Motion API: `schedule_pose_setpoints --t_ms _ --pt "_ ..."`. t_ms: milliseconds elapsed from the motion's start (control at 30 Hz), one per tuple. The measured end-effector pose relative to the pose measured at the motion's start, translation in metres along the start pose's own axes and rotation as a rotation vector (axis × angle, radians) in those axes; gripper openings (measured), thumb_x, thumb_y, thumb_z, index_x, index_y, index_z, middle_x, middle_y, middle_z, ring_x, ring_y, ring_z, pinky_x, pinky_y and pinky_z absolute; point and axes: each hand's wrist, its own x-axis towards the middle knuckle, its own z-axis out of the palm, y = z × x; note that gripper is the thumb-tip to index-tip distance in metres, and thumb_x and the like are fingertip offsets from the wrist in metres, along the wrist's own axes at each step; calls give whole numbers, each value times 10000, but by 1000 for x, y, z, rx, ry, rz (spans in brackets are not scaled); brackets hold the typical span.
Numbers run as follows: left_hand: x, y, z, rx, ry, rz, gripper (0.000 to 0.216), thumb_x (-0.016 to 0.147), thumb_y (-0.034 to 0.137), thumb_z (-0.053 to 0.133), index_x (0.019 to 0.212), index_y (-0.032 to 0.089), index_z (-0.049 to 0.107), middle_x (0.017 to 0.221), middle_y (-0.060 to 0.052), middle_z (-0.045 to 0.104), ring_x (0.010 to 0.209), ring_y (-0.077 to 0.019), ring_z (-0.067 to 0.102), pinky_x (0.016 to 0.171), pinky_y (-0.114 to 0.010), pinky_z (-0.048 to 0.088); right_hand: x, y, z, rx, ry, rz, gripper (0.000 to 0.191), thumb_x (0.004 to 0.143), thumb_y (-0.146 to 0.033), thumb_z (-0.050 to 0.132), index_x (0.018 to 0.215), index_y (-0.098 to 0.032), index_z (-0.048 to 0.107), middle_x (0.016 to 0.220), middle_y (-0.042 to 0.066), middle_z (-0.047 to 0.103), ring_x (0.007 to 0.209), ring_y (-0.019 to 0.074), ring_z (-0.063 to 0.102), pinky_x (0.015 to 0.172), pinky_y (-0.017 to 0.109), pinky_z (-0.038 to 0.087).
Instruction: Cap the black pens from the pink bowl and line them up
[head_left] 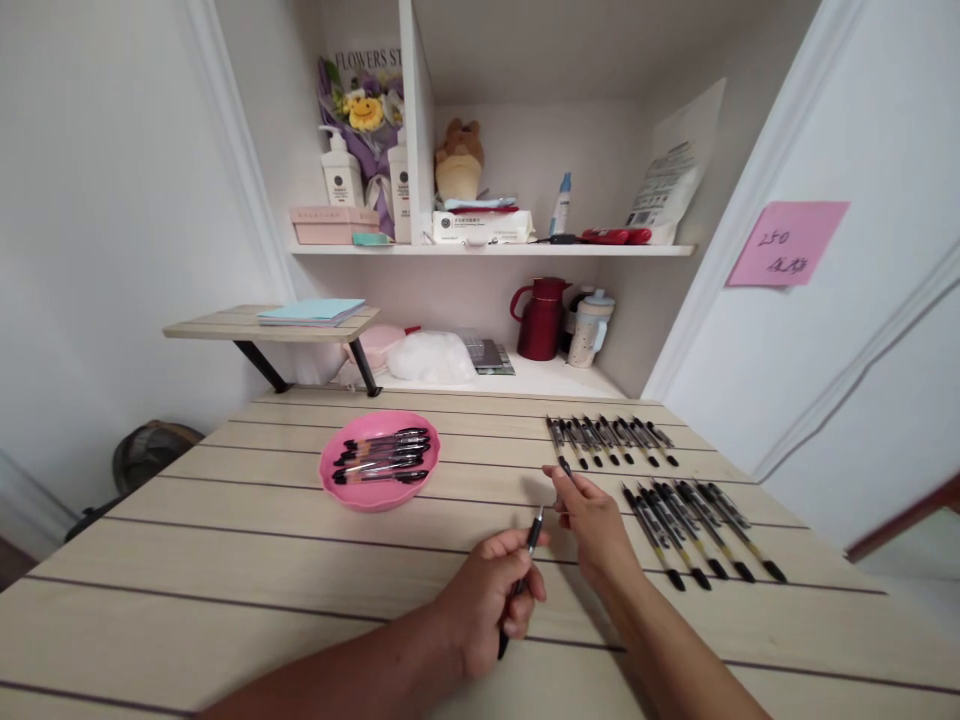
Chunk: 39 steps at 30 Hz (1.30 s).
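My left hand (pixel 504 590) is closed around a black pen (pixel 534 532), held at a slant with its bare tip up and its dark end below my fingers. Close to that tip, my right hand (pixel 586 510) has its fingers pinched together; what they hold, if anything, is too small to make out. A dark pen end shows just past its fingertips. Beyond and to the right lie a back row of pens (pixel 601 440) and a nearer row of pens (pixel 694 530), tips pointing away and black caps toward me. Several capped pens (pixel 382 462) lie in a pink bowl (pixel 379 500).
On the left of the slatted wooden table (pixel 300 580) a small raised shelf (pixel 217 322) bears blue paper (pixel 311 312). Behind stand a red jug (pixel 541 320), a pale cup (pixel 589 335) and a white plastic bag (pixel 431 357). A pink note (pixel 787 243) is on the right wall.
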Motion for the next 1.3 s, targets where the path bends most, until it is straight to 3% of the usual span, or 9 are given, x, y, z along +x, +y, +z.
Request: schedule_pose_setpoints --t_ms 133,333,433,533,700,833,1000,1300 --pt "-1 1 0 -16 12 3 391 717 296 530 1084 170 481 576 47 485 349 -12 255 389 -191 112 20 -11 -29 -401 -139 -115 328 629 -474 589 535 -166 529 380 -59 423 347 71 379 383 212 288" --pt "-2 1 1 9 20 -1 373 738 281 504 1089 155 487 587 34 492 353 -18 266 389 -197 107 48 -32 -79 -1003 -176 -103 287 689 -451 525 629 -176 583 401 -13 521 391 130 514 425 227 316" --pt "-2 1 1 23 10 -2 369 746 282 501 1092 153 488 586 33 491 353 -19 270 386 -198 106 55 -31 -84 -1302 -190 -120 259 708 -404 524 736 -161 609 511 37 604 467 155 565 485 245 355" --pt "-1 1 1 29 12 -3 368 744 273 505 1091 154 491 586 33 493 353 -18 274 386 -198 115 58 -20 -79 -1555 -149 -213 263 697 -354 551 830 -137 614 742 117 660 693 207 616 579 263 383" --pt "-1 1 1 24 12 -10 392 724 292 536 1089 156 495 585 37 495 353 -14 263 390 -196 109 56 -8 -73 -1635 -165 -237 232 718 -305 521 816 -120 619 854 164 647 837 252 602 643 289 385" --pt "-2 1 1 25 3 -13 392 724 293 536 1090 157 498 587 35 498 352 -15 268 388 -198 109 54 -24 -79 -1650 -176 -246 250 752 -348 472 775 -148 620 824 141 652 815 252 604 638 296 384" --pt "-1 1 0 29 -5 -9 382 728 296 533 1082 155 504 586 33 501 352 -16 276 385 -199 117 43 -44 -88 -1654 -18 -254 302 805 -350 371 751 -182 615 799 122 658 753 245 613 587 298 380" --pt "-1 1 0 25 -5 -16 409 704 317 568 1076 156 506 587 36 503 358 -14 280 383 -193 125 20 -5 -80 -1748 -28 -241 271 783 -337 436 800 -144 626 871 165 649 777 263 623 645 337 414"
